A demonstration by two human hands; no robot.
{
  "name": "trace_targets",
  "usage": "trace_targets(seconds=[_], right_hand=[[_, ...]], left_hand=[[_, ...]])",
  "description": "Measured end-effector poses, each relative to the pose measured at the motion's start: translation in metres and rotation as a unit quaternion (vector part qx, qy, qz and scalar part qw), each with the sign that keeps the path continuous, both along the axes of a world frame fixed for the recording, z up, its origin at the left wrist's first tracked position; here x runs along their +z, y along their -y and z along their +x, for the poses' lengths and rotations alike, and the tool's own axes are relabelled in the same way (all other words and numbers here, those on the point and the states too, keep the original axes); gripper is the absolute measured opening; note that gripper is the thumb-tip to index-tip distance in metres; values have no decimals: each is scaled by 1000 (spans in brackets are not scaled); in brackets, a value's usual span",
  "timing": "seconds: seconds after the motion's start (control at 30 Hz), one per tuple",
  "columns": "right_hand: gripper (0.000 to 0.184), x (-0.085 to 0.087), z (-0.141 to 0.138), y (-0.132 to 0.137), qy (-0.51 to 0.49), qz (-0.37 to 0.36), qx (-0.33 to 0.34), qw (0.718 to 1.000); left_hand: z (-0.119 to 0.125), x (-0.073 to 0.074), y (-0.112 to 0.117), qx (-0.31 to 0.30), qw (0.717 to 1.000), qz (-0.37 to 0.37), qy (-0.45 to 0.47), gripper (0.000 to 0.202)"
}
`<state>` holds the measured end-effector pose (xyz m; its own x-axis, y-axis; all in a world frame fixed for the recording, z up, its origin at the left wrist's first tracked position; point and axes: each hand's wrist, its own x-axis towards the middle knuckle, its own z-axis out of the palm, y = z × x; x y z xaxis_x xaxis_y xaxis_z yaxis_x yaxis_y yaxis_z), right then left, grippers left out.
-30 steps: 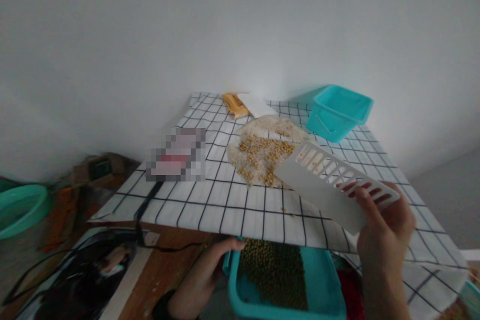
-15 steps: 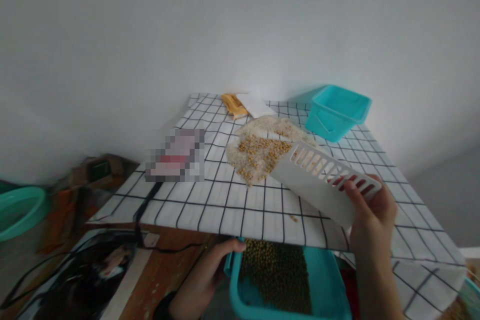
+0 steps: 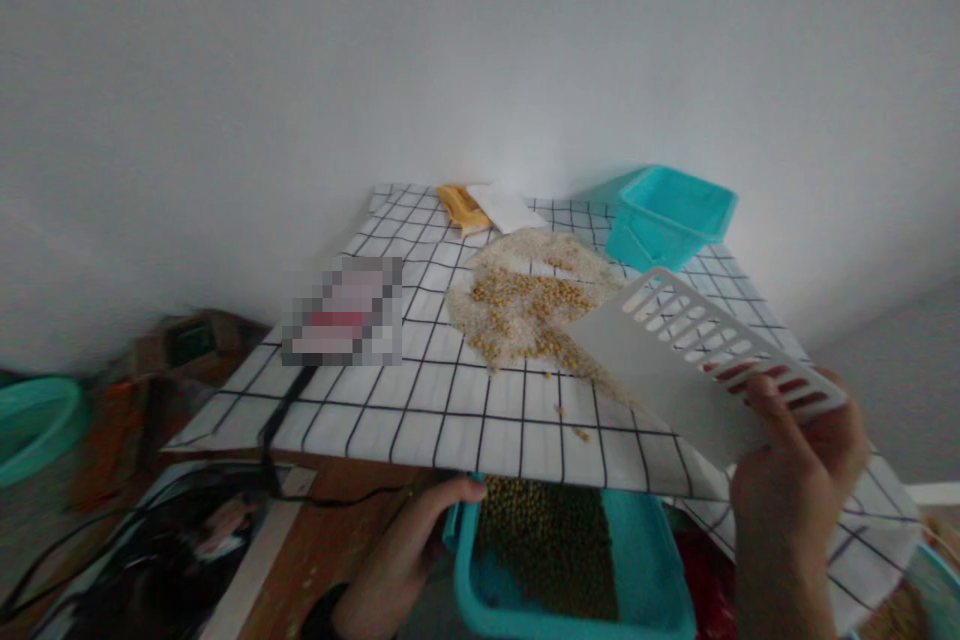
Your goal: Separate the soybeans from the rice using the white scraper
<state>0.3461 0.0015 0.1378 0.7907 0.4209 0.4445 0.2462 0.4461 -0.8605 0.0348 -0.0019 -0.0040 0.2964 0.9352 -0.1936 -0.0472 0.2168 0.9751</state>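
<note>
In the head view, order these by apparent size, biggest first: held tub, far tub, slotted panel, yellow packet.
1. Held tub and slotted panel: too alike to rank, tub partly hidden
2. Far tub
3. Yellow packet

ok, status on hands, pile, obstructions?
Left hand gripping teal bin, beans inside. Right hand holding slotted white board, tip at grain pile. Stray beans between pile and bin.
</note>
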Motion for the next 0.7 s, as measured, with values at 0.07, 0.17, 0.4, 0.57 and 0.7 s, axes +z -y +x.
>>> trace_targets(seconds=[0.07, 0.17, 0.4, 0.57, 0.7], right_hand=[[16, -2, 2, 3, -5, -12, -3, 1000], [17, -5, 7, 7, -13, -27, 0, 1000], [25, -18, 16, 12, 4, -104, 68, 992], [25, -25, 23, -3, 20, -86, 23, 996], [20, -21, 21, -10, 27, -23, 15, 999]], left_hand=[[-1, 2, -1, -9, 1000, -4, 0, 29], [1, 8, -2, -23, 999, -47, 6, 18], [6, 21, -2, 8, 1000, -30, -4, 26], [18, 32, -4, 32, 985, -164, 44, 11], [16, 30, -3, 11, 994, -103, 27, 11]])
